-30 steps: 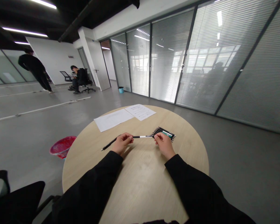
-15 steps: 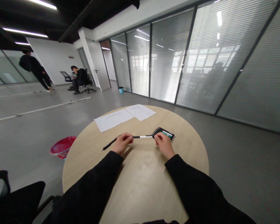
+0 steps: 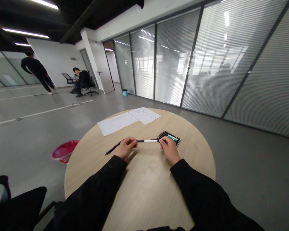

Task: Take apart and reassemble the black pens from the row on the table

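Note:
My left hand (image 3: 125,148) and my right hand (image 3: 170,149) hover over a round pale wood table (image 3: 146,195). A slim black pen (image 3: 146,141) with a white band runs between them. My left hand grips its barrel, and the dark tail sticks out to the left. My right fingertips pinch its far end. Just beyond my right hand lies a fanned bundle of several black pens (image 3: 170,137) with teal accents, partly hidden behind my fingers.
Two white paper sheets (image 3: 117,124) lie at the table's far edge. A red bin (image 3: 64,151) stands beyond the table's left edge, and a black chair (image 3: 19,205) sits at lower left. Far back, one person (image 3: 82,80) sits and another (image 3: 35,69) stands, beside glass walls with blinds.
The standing person at the far left has moved farther away. My hands and the pen show no visible change.

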Action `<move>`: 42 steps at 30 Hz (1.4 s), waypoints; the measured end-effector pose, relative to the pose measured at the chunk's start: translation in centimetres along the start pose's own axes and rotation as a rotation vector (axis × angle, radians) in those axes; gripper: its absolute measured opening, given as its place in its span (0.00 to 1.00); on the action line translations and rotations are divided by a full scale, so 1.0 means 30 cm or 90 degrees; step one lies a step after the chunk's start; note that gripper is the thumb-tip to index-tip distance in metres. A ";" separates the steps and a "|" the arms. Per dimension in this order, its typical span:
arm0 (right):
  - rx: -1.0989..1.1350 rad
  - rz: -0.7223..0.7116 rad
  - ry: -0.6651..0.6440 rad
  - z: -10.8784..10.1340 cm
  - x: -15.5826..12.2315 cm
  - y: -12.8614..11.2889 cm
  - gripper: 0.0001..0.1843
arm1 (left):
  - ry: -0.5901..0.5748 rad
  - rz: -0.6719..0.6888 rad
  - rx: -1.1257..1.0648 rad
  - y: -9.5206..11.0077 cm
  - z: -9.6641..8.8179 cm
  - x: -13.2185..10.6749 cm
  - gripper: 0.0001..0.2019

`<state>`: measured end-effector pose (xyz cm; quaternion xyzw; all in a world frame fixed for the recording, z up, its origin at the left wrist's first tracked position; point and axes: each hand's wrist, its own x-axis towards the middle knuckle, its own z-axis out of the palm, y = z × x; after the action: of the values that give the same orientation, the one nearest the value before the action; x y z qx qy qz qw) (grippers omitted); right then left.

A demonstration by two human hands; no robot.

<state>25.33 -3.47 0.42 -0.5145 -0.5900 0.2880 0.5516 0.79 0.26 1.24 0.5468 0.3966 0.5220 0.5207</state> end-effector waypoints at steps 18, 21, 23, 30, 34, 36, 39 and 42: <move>-0.001 -0.002 -0.005 -0.001 -0.003 -0.003 0.16 | 0.000 -0.002 -0.001 0.004 0.003 -0.004 0.16; -0.002 -0.005 -0.007 -0.002 -0.002 -0.007 0.16 | 0.005 0.000 -0.009 -0.002 0.002 -0.001 0.16; 0.000 -0.002 -0.008 -0.002 -0.002 -0.007 0.16 | 0.005 0.001 -0.011 -0.005 0.001 0.001 0.16; 0.000 0.005 -0.010 0.001 -0.001 0.002 0.17 | 0.000 -0.003 -0.019 -0.003 -0.002 0.002 0.15; 0.002 0.010 -0.010 0.001 -0.002 0.000 0.17 | -0.003 -0.009 -0.025 0.000 0.000 0.000 0.15; 0.005 0.018 -0.010 0.002 -0.002 0.000 0.17 | -0.003 -0.013 -0.025 -0.001 0.000 -0.001 0.15; 0.005 0.026 -0.008 0.003 -0.002 0.001 0.16 | 0.001 -0.011 -0.026 -0.005 0.000 0.000 0.15; 0.002 0.026 -0.011 0.004 -0.002 0.001 0.16 | 0.005 -0.008 -0.029 -0.006 0.000 0.002 0.15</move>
<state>25.22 -3.49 0.34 -0.5235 -0.5835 0.3045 0.5411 0.80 0.33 1.07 0.5300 0.3905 0.5298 0.5347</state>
